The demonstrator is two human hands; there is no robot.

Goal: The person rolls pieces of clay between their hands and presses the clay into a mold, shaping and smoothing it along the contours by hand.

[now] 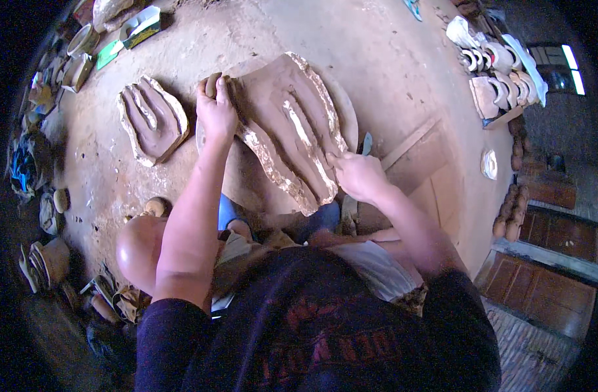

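Note:
A large mould-like slab (273,89) lies tilted before me, with a smooth brown face and pale, ragged raised ridges along its sides and middle. Under it shows a round board (348,124). My left hand (217,114) is closed at the slab's upper left corner, around what looks like a brown rounded lump (212,85). At the right rim, the fingers of my right hand (358,175) are closed against the ridged edge; their tips are partly hidden. A smaller slab (171,124) of the same kind rests on the ground to the left.
A blade-like piece (367,144) and a wooden strip (410,142) lie to the right. Farther right stand stacked curved clay pieces (501,91). An open box (141,27) sits at the far left; pots (54,260) and clutter line the left side. My feet are below the slab.

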